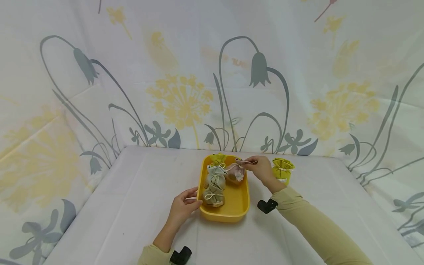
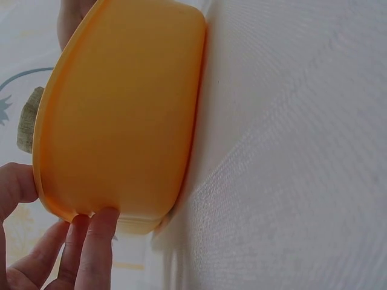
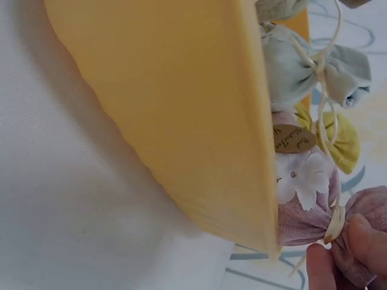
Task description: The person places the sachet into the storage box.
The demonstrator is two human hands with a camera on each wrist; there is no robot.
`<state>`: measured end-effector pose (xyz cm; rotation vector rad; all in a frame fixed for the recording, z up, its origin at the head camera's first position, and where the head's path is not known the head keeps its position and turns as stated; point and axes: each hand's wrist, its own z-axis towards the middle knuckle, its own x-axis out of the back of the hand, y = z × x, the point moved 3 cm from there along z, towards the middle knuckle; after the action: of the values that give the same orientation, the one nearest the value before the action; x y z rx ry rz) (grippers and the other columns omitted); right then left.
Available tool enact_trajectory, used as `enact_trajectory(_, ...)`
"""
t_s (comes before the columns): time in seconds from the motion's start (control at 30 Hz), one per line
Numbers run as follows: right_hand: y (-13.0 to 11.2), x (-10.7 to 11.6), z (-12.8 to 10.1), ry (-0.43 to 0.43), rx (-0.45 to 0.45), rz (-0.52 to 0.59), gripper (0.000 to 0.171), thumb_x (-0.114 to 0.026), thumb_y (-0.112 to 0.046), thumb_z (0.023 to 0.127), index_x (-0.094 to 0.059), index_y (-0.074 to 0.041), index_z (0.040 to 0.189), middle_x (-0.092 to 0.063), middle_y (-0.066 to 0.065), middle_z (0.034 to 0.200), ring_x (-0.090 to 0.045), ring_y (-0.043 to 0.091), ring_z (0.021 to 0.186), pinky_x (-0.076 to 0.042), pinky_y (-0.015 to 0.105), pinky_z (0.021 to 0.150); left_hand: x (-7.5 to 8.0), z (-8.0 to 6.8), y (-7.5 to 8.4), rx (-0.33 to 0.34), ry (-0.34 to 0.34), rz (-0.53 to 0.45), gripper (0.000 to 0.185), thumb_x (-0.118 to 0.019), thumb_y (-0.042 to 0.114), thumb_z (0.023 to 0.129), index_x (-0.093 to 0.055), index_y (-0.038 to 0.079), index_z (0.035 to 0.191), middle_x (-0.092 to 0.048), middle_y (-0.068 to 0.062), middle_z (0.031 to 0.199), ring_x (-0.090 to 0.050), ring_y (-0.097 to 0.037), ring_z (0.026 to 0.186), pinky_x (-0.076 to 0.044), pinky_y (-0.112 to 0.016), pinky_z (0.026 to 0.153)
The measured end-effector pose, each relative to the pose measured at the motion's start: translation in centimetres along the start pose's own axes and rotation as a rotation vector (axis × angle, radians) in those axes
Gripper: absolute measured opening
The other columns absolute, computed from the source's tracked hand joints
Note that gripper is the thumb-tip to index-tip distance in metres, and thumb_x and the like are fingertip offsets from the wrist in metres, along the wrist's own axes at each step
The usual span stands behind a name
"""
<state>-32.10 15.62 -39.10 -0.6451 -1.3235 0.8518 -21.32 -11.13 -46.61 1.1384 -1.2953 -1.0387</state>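
Note:
A yellow plastic tub point(image 1: 236, 209) stands on the table. My left hand point(image 1: 183, 206) grips its left side, thumb at the rim and fingers point(image 2: 100, 241) against the outer wall. Over the tub's far right corner my right hand point(image 1: 260, 168) pinches the gathered neck of a pink drawstring pouch point(image 3: 305, 211), which has a white flower and a small oval tag. The pouch sits inside the rim. Along the tub's left side lie an olive-green pouch point(image 1: 213, 197), a pale grey-blue pouch point(image 1: 215, 179) and a yellow-green pouch point(image 1: 218, 159).
Another yellow-green drawstring pouch point(image 1: 282, 169) stands on the white-covered table point(image 1: 132, 206), right of the tub and behind my right hand. A floral-printed curtain point(image 1: 198, 73) hangs at the back and both sides.

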Motion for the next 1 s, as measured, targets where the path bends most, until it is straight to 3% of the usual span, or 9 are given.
enact_trajectory(0.23, -0.9, 0.5, 0.2, -0.016, 0.116, -0.053, 0.014, -0.068, -0.006, 0.084, -0.069, 0.003, 0.094, -0.066, 0.014, 0.090, -0.060, 0.026, 0.079, -0.052, 0.030, 0.065, -0.1, 0.0, 0.1, 0.010, -0.002, 0.001, 0.050, -0.074, 0.018, 0.080, -0.058, 0.007, 0.126, -0.059, -0.010, 0.113, -0.059, -0.023, 0.096, -0.055, -0.031, 0.075)
enact_trajectory(0.4, -1.2, -0.2, 0.5, -0.050, 0.152, -0.093, 0.011, -0.067, -0.006, 0.084, -0.069, 0.002, 0.092, -0.067, 0.013, 0.089, -0.061, 0.025, 0.078, -0.052, 0.031, 0.064, 0.0, 0.0, 0.1, 0.007, 0.002, 0.003, 0.050, -0.074, 0.017, 0.079, -0.058, 0.007, 0.126, -0.059, -0.010, 0.112, -0.059, -0.023, 0.096, -0.055, -0.031, 0.075)
enact_trajectory(0.6, -0.8, -0.9, 0.5, -0.085, 0.158, -0.159, 0.010, -0.068, -0.005, 0.083, -0.071, 0.001, 0.090, -0.067, 0.010, 0.084, -0.060, 0.022, 0.074, -0.051, 0.031, 0.063, -0.1, 0.0, 0.1, 0.010, -0.002, -0.003, 0.050, -0.074, 0.018, 0.080, -0.058, 0.007, 0.125, -0.059, -0.010, 0.112, -0.060, -0.023, 0.095, -0.055, -0.030, 0.075)
enact_trajectory(1.0, -0.5, -1.8, 1.0, -0.152, 0.123, -0.177, 0.013, -0.071, -0.009, 0.082, -0.072, 0.000, 0.091, -0.068, 0.009, 0.086, -0.061, 0.022, 0.078, -0.054, 0.033, 0.068, -0.1, -0.2, 0.4, -0.001, -0.001, 0.004, 0.050, -0.074, 0.017, 0.080, -0.057, 0.006, 0.126, -0.059, -0.010, 0.111, -0.059, -0.023, 0.096, -0.055, -0.031, 0.075)
